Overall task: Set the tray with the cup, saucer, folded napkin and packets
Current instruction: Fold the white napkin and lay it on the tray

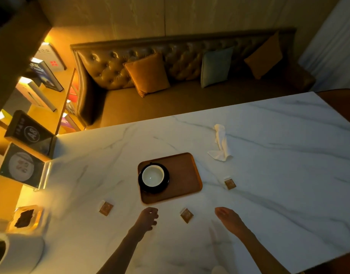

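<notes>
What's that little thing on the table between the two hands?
A small brown packet lies on the marble table between the left hand and the right hand, touching neither; the head view shows it.

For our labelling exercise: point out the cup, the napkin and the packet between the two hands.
cup (152, 176): head view, its pale inside.
napkin (220, 143): head view, middle of the cloth.
packet (187, 215): head view, its centre.

Open marble table (269, 194) around tray (186, 171)
</notes>
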{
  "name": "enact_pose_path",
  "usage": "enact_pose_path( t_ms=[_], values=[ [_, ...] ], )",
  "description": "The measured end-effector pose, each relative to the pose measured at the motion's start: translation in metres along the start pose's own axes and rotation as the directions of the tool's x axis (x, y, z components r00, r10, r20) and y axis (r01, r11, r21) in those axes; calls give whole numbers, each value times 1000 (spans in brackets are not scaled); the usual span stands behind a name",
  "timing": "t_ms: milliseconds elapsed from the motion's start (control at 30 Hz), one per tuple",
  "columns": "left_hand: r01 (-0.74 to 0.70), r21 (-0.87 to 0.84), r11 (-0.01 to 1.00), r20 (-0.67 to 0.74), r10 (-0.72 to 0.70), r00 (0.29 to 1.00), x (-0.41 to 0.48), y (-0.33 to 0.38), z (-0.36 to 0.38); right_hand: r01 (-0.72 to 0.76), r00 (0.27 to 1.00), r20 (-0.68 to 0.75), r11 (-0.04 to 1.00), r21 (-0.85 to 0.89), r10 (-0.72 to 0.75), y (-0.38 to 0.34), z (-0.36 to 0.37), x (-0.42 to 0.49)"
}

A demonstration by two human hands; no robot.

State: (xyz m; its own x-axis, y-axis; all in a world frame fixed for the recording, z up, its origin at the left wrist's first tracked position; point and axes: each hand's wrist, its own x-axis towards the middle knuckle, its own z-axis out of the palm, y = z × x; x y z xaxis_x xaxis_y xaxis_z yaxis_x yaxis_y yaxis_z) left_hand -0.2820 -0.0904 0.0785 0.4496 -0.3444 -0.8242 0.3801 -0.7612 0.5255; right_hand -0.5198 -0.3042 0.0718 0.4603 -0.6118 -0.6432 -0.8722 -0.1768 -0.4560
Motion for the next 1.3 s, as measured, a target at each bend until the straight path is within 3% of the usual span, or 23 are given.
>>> enact_pose_path(
  t_ms=[167,300,467,567,700,833,933,1033,1100,1200,1300],
  values=[
    [-31,19,999,48,30,998,21,45,47,-1,1000,4,1000,20,1,21,-34,31],
    [-134,104,985,126,121,985,41,98,92,12,996,-91,998,61,-7,23,-79,77],
    [-306,346,887,82,296,952,84,171,151,90,971,-225,996,8,-85,21,-134,161],
    [-351,604,716,121,353,928,117,210,183,170,967,-158,967,-189,-201,18,-153,213],
    [-417,850,322,302,349,887,162,245,215,264,952,-54,900,-346,-300,20,-158,259],
    [-453,892,6,436,255,863,198,246,232,264,958,-21,905,-332,-287,30,-154,275],
    [-451,890,-70,452,278,848,209,237,237,264,956,-61,934,-240,-286,36,-150,276],
    [-441,894,-84,440,355,825,208,232,236,291,936,-174,950,-112,-307,38,-148,269],
    [-440,897,-37,415,414,811,205,233,233,332,901,-272,940,-76,-340,33,-152,261],
    [-470,874,121,350,514,783,189,241,225,383,846,-400,924,-4,-352,17,-165,247],
    [-535,751,387,210,627,750,163,255,209,442,800,-467,896,31,-378,-6,-184,229]
  ],
)
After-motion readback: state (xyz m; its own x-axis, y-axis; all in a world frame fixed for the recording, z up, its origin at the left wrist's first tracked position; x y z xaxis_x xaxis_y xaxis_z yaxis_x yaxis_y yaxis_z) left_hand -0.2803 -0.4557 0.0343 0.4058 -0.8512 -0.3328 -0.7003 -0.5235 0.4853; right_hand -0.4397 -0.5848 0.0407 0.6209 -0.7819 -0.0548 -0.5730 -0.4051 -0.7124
